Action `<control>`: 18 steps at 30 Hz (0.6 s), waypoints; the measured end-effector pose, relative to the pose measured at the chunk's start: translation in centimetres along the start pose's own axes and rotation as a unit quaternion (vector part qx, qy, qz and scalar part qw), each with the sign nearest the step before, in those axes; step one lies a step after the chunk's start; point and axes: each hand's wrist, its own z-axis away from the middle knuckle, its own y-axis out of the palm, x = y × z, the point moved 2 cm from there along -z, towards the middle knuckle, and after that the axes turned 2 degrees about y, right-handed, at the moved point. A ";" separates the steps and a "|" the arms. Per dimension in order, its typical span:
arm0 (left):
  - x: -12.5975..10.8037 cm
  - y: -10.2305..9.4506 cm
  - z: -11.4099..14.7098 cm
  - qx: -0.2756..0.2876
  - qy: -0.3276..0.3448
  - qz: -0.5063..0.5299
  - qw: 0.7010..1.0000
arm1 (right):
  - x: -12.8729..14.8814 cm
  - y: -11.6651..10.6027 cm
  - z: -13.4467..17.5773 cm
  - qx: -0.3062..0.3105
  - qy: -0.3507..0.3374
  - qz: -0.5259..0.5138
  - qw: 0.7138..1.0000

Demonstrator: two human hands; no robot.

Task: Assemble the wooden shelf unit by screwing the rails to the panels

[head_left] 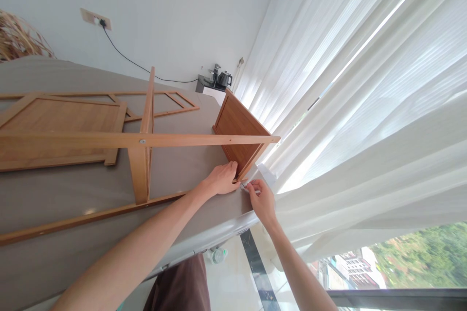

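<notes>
A partly joined wooden frame point(182, 140) stands on the covered surface, with a wooden end panel point(241, 129) between its two long rails. My left hand point(222, 179) is closed around the near corner, where the panel's lower edge meets the end of the lower rail point(91, 215). Just to the right, my right hand point(261, 200) pinches a thin metal hex key point(243, 185) pointed at that corner. The fingers partly hide the joint and the key. A wooden cross panel point(139, 172) joins the rails farther left.
A loose wooden panel point(73, 119) and a slim wooden frame point(175, 102) lie at the left and back. A kettle point(224, 79) stands on a small stand by the wall. White curtains point(365, 107) hang close on the right. A cable point(131, 61) runs along the wall.
</notes>
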 end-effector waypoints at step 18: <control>0.2 0.4 -0.2 -0.009 0.008 0.000 1.000 | 1.2 0.6 1.1 -0.001 -0.104 0.071 0.992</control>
